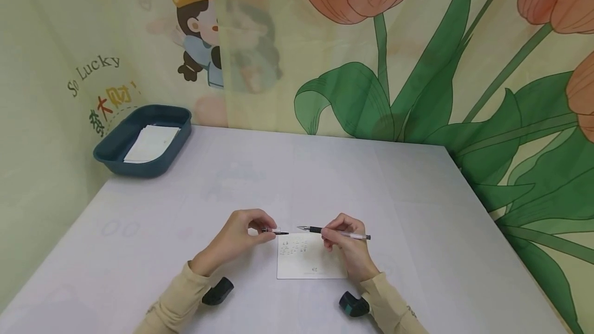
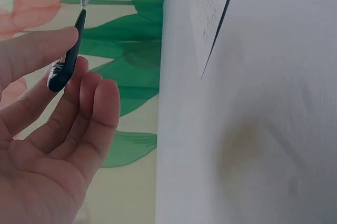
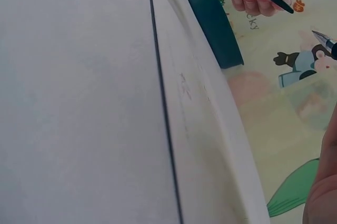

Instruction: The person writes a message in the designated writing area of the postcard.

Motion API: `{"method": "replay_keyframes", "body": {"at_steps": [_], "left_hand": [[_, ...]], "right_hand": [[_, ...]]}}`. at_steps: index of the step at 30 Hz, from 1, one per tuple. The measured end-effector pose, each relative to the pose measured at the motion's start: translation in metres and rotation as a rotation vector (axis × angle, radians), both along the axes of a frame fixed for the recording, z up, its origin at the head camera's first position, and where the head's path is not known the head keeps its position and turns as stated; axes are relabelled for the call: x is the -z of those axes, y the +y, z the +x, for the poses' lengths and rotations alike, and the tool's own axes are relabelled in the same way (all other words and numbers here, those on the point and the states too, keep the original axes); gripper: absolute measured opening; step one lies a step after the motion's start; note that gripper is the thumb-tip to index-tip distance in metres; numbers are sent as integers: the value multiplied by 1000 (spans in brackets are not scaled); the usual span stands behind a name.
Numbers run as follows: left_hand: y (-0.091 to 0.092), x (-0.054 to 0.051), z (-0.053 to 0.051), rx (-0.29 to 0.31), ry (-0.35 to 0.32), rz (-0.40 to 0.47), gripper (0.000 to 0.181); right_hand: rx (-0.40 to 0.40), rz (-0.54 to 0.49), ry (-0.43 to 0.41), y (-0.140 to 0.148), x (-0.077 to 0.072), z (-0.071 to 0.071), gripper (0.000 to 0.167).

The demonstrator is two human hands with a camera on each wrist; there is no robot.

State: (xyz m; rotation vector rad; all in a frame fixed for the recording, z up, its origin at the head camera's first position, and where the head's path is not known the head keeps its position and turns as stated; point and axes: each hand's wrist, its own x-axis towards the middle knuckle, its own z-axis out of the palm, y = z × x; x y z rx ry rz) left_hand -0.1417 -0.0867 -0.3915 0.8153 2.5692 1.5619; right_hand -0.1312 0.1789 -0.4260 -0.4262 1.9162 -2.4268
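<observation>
My left hand [image 1: 246, 231] pinches a pen cap [image 1: 277, 232] with a dark clip between thumb and fingers. In the left wrist view the cap [image 2: 66, 63] shows its black clip, close to the pen's tip. My right hand [image 1: 345, 238] grips a pen [image 1: 315, 229] with a black grip section and clear barrel, its bare metal tip pointing left toward the cap. A small gap parts tip and cap in the head view. Below both hands a white card [image 1: 301, 264] with small handwritten marks lies on the table.
A dark blue tray [image 1: 153, 169] holding white cards [image 1: 150, 143] stands at the back left of the white table [image 1: 297, 179]. Black wrist devices [image 1: 218, 291] sit under both forearms. A printed curtain [image 1: 260, 107] hangs behind the table.
</observation>
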Motion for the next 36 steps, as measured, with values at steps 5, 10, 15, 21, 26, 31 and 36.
{"method": "replay_keyframes", "body": {"at_steps": [5, 10, 15, 21, 26, 31, 36], "left_hand": [[8, 0, 3, -1, 9, 27, 12], [13, -1, 6, -8, 3, 33, 14], [17, 0, 7, 10, 13, 47, 14], [21, -1, 9, 33, 19, 64, 13], [23, -2, 10, 41, 23, 60, 13], [25, 0, 11, 45, 9, 80, 12], [29, 4, 13, 54, -2, 83, 12]], "right_hand": [[-50, -17, 23, -2, 0, 2, 22], [-93, -41, 45, -4, -1, 4, 24], [-109, -66, 59, -6, -2, 5, 27], [-131, -85, 74, -7, -1, 5, 29], [-144, -79, 85, -9, 0, 6, 27], [-156, -76, 85, -9, 0, 5, 28], [-180, -90, 94, -10, 1, 6, 27]]}}
